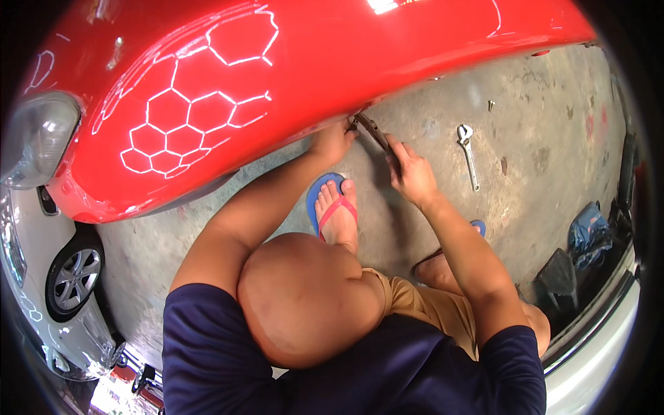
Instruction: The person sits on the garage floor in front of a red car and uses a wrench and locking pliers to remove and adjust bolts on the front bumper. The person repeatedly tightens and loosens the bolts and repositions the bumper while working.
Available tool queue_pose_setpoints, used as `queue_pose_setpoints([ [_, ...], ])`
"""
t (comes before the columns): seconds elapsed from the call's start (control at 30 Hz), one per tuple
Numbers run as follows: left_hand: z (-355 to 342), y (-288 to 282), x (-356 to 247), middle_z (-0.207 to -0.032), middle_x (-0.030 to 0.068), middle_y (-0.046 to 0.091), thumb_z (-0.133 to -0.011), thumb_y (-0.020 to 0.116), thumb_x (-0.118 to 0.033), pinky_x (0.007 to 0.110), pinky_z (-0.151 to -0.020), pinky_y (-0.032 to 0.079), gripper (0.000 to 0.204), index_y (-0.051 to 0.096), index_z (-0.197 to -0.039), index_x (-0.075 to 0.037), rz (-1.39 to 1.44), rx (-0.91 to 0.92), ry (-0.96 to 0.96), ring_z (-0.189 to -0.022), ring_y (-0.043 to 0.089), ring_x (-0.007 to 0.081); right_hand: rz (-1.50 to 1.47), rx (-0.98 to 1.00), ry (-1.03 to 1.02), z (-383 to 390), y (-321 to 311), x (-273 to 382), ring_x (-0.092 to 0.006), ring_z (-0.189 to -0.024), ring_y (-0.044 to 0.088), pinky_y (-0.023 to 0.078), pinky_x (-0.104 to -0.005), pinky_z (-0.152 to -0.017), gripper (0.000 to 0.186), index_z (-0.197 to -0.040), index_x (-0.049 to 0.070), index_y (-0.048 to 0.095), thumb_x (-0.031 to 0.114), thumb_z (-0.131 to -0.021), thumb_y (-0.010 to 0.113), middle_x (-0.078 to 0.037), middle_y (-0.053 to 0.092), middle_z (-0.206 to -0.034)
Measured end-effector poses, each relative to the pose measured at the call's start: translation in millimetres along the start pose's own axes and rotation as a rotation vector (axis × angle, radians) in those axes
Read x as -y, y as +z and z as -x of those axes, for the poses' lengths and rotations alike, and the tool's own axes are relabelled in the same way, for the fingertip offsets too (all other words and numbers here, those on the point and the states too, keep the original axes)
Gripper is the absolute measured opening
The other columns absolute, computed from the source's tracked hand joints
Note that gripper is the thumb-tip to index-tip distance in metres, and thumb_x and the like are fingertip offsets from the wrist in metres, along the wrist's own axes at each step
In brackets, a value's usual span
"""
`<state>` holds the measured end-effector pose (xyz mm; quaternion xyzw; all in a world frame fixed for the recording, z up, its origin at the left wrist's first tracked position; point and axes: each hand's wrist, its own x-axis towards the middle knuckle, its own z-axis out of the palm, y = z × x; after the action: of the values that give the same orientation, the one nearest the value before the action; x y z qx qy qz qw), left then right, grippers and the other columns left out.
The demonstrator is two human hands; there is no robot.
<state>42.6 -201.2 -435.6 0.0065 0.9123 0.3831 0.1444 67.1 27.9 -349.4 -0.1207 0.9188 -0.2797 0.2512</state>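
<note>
Under the lower edge of a red car bumper [332,62], my left hand [332,142] is raised with fingers curled beside the upper end of a dark metal bar [370,128]; what they grip is partly hidden. My right hand [413,173] is closed round the lower end of that bar, which slants down and right from the bumper. An adjustable wrench [470,159] lies on the concrete floor to the right of my right hand, and a small metal bolt or fitting [490,105] lies above the wrench.
A pale car with an alloy wheel [73,277] stands at left. At right are a blue crumpled bag or cloth [588,232], a dark angular object [557,277] and a white panel [591,339]. My feet in flip-flops [335,211] are on the concrete below the bumper.
</note>
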Motion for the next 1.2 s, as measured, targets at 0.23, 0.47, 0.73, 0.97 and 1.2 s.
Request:
queue_pose_setpoints([
  [0.23,-6.3,-2.8,-1.8,-0.072,0.0209,0.069,-0.082,0.083,-0.021,0.044,-0.067,0.054,0.027,0.068,-0.082,0.002,-0.014,0.003,-0.007,-0.07,0.07,0.0373,-0.058,-0.034,0.025,-3.7,-1.7,4.7,-0.0476,-0.097,0.067,0.055,-0.0544,-0.086,0.051,-0.143,0.015,0.05,0.01,-0.094,0.062,-0.023,0.067,-0.114],
  [0.47,1.0,-10.9,-3.9,-0.082,0.0189,0.072,-0.08,0.085,-0.021,0.042,-0.069,0.056,0.029,0.069,-0.091,0.001,0.049,0.009,-0.017,-0.072,0.07,0.0337,-0.157,-0.149,0.044,14.5,7.4,-34.4,-0.0494,-0.097,0.067,0.055,-0.0541,-0.084,0.042,-0.138,0.009,0.049,0.013,-0.097,0.06,-0.028,0.069,-0.107],
  [0.73,-6.8,1.2,7.0,-0.092,0.0088,0.07,-0.091,0.075,-0.015,0.033,-0.066,0.058,0.031,0.069,-0.117,0.001,0.413,0.102,-0.16,-0.076,0.068,0.0182,-0.07,-0.022,0.338,75.9,9.3,-71.2,-0.0492,-0.092,0.069,0.056,-0.0516,-0.08,0.062,-0.137,0.003,0.046,0.035,-0.091,0.075,-0.029,0.071,-0.098],
  [0.97,-15.7,-16.5,-15.2,-0.102,0.0083,0.067,-0.099,0.064,-0.014,0.031,-0.067,0.06,0.032,0.065,-0.124,0.006,0.822,0.322,-0.382,-0.084,0.067,0.0167,-0.038,-0.026,0.381,75.8,13.1,-69.4,-0.0472,-0.094,0.07,0.056,-0.0517,-0.083,0.063,-0.13,0.003,0.047,0.035,-0.086,0.079,-0.028,0.071,-0.101],
  [1.2,-23.3,-26.1,-11.1,-0.101,0.0103,0.065,-0.101,0.057,-0.024,0.037,-0.069,0.059,0.036,0.062,-0.126,0.002,1.054,0.433,-0.525,-0.084,0.068,0.0213,-0.07,0.009,0.408,70.0,8.6,-63.3,-0.0472,-0.092,0.07,0.056,-0.0524,-0.083,0.063,-0.126,0.002,0.046,0.035,-0.084,0.08,-0.03,0.07,-0.098],
])
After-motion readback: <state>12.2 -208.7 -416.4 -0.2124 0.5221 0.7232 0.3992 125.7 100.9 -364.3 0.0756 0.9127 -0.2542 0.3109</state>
